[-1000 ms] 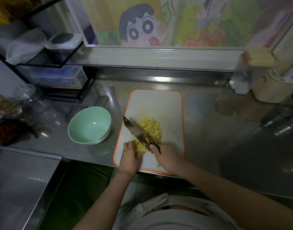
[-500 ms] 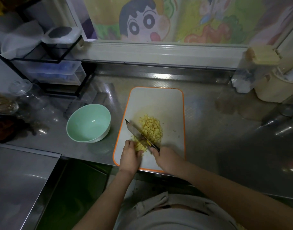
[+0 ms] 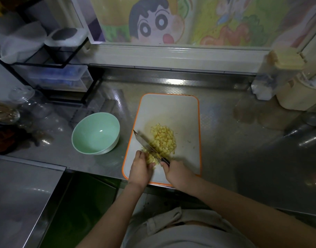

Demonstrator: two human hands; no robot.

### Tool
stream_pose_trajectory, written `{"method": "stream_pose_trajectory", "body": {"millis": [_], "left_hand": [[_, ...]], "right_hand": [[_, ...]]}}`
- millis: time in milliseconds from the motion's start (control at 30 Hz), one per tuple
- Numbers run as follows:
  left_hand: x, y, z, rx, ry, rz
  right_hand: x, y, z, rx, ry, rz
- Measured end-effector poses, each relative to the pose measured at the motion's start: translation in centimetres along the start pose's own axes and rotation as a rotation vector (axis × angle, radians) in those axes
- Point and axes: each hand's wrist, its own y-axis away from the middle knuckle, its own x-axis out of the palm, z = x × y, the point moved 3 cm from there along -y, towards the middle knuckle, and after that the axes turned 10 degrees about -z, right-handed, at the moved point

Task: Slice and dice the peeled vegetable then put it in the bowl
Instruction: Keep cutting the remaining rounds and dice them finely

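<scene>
Fingers of the left hand (image 3: 140, 169) pinch the last uncut vegetable strips (image 3: 151, 159) to steady them for the blade; the right hand (image 3: 178, 173) is wrapped tight around the knife (image 3: 148, 146). Diced pieces (image 3: 163, 141) pile on the cutting board (image 3: 187, 122). Just beside it on the counter (image 3: 225, 140), the empty bowl (image 3: 95, 133) waits within easy reach.

One bowl (image 3: 95, 133), one knife (image 3: 147, 146), one board (image 3: 180, 111)

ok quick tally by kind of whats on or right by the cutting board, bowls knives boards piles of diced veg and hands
bowl: 1, mint green, nothing in it
knife: 1
cutting board: 1
pile of diced veg: 1
hands: 2, left hand and right hand
total: 6
</scene>
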Motion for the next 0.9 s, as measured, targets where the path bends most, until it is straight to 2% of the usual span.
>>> {"method": "stream_pose_trajectory", "body": {"millis": [167,367,667,900], "left_hand": [[-0.1,0.0,-0.2,0.001,-0.008,-0.011],[-0.2,0.2,-0.2,-0.006,-0.023,-0.007],[-0.3,0.4,-0.6,-0.031,-0.031,-0.012],[-0.4,0.5,-0.6,-0.045,-0.025,0.002]], "right_hand": [[0.5,0.2,0.1,-0.026,0.023,-0.039],[0.2,-0.5,0.0,0.001,-0.103,-0.018],[-1.0,-0.6,-0.3,-0.028,-0.103,-0.01],[-2.1,-0.2,0.5,-0.026,-0.21,-0.041]]}}
